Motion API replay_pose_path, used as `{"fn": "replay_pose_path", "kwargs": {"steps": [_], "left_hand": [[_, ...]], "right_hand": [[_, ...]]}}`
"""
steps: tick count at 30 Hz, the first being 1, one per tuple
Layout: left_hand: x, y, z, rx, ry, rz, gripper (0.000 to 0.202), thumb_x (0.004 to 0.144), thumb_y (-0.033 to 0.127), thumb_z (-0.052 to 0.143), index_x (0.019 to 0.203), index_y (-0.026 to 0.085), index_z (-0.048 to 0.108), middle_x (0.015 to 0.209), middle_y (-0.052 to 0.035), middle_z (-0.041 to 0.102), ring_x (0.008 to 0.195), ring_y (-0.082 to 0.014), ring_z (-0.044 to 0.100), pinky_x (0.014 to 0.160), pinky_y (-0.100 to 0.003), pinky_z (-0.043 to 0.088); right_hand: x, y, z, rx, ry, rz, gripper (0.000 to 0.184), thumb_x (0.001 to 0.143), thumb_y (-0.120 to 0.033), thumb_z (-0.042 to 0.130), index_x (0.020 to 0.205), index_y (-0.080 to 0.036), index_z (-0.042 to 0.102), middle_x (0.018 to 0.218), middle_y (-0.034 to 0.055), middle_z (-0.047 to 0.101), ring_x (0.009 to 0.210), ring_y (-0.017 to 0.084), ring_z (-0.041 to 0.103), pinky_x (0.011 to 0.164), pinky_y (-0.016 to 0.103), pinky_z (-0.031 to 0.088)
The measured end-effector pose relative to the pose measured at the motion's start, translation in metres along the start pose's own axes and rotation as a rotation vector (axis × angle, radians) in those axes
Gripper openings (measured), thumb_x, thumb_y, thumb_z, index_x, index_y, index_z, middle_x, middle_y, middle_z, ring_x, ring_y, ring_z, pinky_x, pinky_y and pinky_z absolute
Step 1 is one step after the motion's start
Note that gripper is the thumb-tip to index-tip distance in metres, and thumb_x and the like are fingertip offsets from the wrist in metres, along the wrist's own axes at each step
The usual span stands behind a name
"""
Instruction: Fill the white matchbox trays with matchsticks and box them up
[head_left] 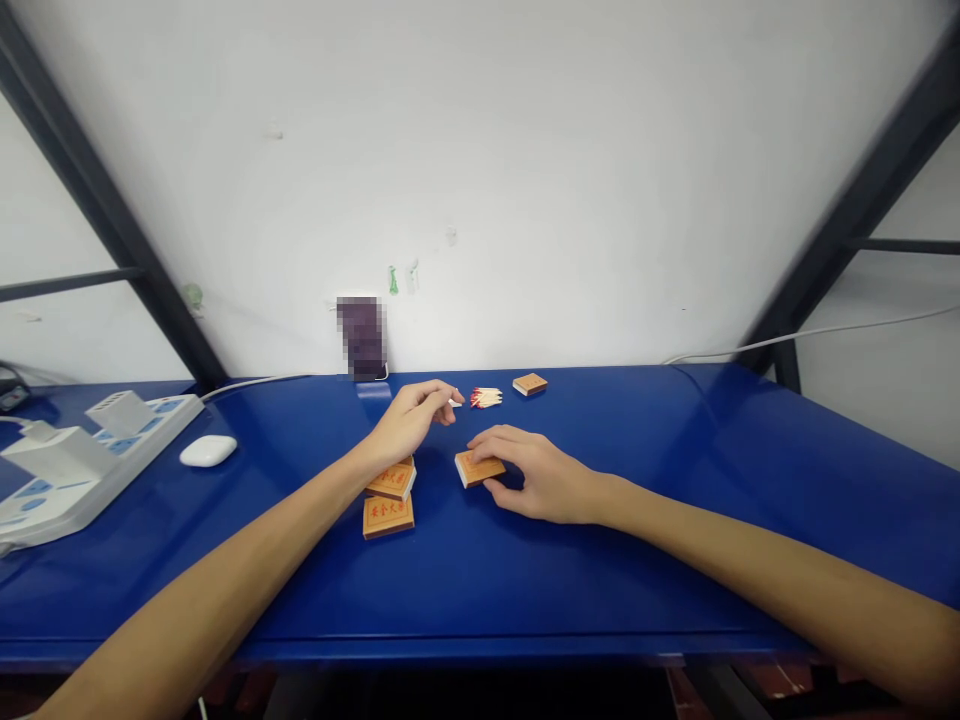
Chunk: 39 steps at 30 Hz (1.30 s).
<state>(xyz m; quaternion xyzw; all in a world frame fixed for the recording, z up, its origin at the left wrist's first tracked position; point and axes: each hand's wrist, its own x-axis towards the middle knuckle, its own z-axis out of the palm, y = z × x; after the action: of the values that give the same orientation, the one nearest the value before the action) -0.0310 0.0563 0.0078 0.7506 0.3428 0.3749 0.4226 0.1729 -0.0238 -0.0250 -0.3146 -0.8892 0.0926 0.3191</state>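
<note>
My left hand (414, 415) hovers over the blue table (637, 520), its fingertips pinched on a small pale matchstick (454, 402). My right hand (536, 472) rests on the table with its fingers gripping an orange matchbox (475, 467). A loose pile of red-tipped matches (486, 398) lies just beyond my left fingertips. Another matchbox (529, 384) sits farther back to the right. Two more matchboxes (388, 500) lie under my left wrist, one partly hidden by it.
A white power strip (67, 465) with plugged adapters lies at the left, and a white earbud case (208, 451) beside it. A blurred dark object (361, 338) leans on the white wall. Dark metal frame bars rise at both sides. A white cable (825, 330) runs at back right.
</note>
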Motion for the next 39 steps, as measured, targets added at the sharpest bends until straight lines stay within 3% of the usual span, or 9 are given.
{"fn": "replay_pose_path", "kwargs": {"steps": [6,8,11,15,18,21,25,34,39], "left_hand": [[0.005,0.007,-0.01,-0.422,0.12,-0.101,0.027,0.083,0.039,0.05,0.081,0.015,0.062,0.063,-0.0005,0.057,0.067,-0.0142,0.057,0.073,-0.028,0.047],[0.008,0.007,-0.022,-0.355,0.094,-0.027,0.029,0.084,0.04,0.05,0.081,0.015,0.063,0.066,-0.0014,0.059,0.069,-0.0146,0.057,0.074,-0.028,0.047],[0.011,0.001,-0.043,-0.038,-0.003,0.056,0.032,0.086,0.042,0.051,0.085,0.014,0.066,0.072,-0.0029,0.063,0.073,-0.0155,0.058,0.072,-0.027,0.045],[0.011,-0.019,-0.062,0.161,-0.213,-0.124,0.037,0.084,0.047,0.053,0.095,0.014,0.066,0.075,-0.0036,0.067,0.065,-0.015,0.059,0.065,-0.028,0.044],[0.01,-0.036,-0.066,0.073,-0.285,-0.206,0.037,0.082,0.047,0.06,0.099,0.015,0.066,0.083,-0.0061,0.071,0.075,-0.0168,0.064,0.073,-0.03,0.047],[0.01,-0.047,-0.067,-0.151,-0.26,-0.22,0.039,0.082,0.048,0.061,0.102,0.015,0.065,0.093,-0.0087,0.072,0.087,-0.0193,0.068,0.083,-0.032,0.048],[0.009,-0.055,-0.067,-0.284,-0.222,-0.239,0.035,0.08,0.044,0.064,0.099,0.015,0.066,0.091,-0.0097,0.073,0.084,-0.0208,0.069,0.078,-0.033,0.05],[0.015,-0.07,-0.069,-0.262,0.074,-0.127,0.03,0.076,0.042,0.061,0.085,0.014,0.065,0.079,-0.008,0.073,0.082,-0.0225,0.069,0.08,-0.035,0.051],[0.016,-0.073,-0.067,-0.212,0.15,-0.05,0.036,0.077,0.046,0.053,0.085,0.014,0.066,0.085,-0.0097,0.074,0.089,-0.0249,0.068,0.086,-0.038,0.049]], "right_hand": [[0.017,-0.045,0.011,-0.091,0.008,-0.2,0.028,0.083,-0.016,0.058,0.111,-0.016,0.061,0.11,0.0118,0.067,0.1,0.021,0.062,0.086,0.033,0.054],[0.026,-0.061,0.019,-0.182,-0.04,-0.26,0.023,0.086,-0.018,0.055,0.107,-0.017,0.063,0.107,0.0103,0.069,0.096,0.022,0.063,0.085,0.034,0.052],[0.041,-0.075,0.033,-0.318,-0.093,-0.351,0.025,0.092,-0.026,0.05,0.111,-0.016,0.063,0.105,0.0106,0.071,0.099,0.025,0.061,0.086,0.039,0.049],[0.056,-0.071,0.047,-0.418,-0.124,-0.302,0.025,0.09,-0.03,0.055,0.104,-0.012,0.065,0.117,0.0151,0.067,0.106,0.029,0.058,0.088,0.043,0.049],[0.061,-0.06,0.052,-0.364,-0.119,-0.208,0.024,0.088,-0.026,0.055,0.104,-0.013,0.066,0.112,0.0136,0.069,0.099,0.026,0.063,0.088,0.04,0.05],[0.064,-0.052,0.051,-0.299,-0.099,-0.174,0.028,0.088,-0.023,0.056,0.112,-0.012,0.065,0.114,0.0134,0.069,0.103,0.026,0.063,0.09,0.039,0.051],[0.068,-0.044,0.05,-0.227,-0.096,-0.177,0.025,0.088,-0.021,0.056,0.11,-0.014,0.065,0.114,0.0125,0.069,0.107,0.025,0.062,0.093,0.04,0.051],[0.084,-0.016,0.057,-0.266,-0.082,-0.204,0.033,0.085,-0.016,0.056,0.117,-0.013,0.062,0.119,0.0127,0.067,0.11,0.026,0.062,0.095,0.04,0.052],[0.088,-0.013,0.058,-0.238,-0.039,-0.203,0.035,0.086,-0.019,0.056,0.121,-0.015,0.061,0.122,0.0135,0.066,0.113,0.026,0.062,0.097,0.042,0.052]]}}
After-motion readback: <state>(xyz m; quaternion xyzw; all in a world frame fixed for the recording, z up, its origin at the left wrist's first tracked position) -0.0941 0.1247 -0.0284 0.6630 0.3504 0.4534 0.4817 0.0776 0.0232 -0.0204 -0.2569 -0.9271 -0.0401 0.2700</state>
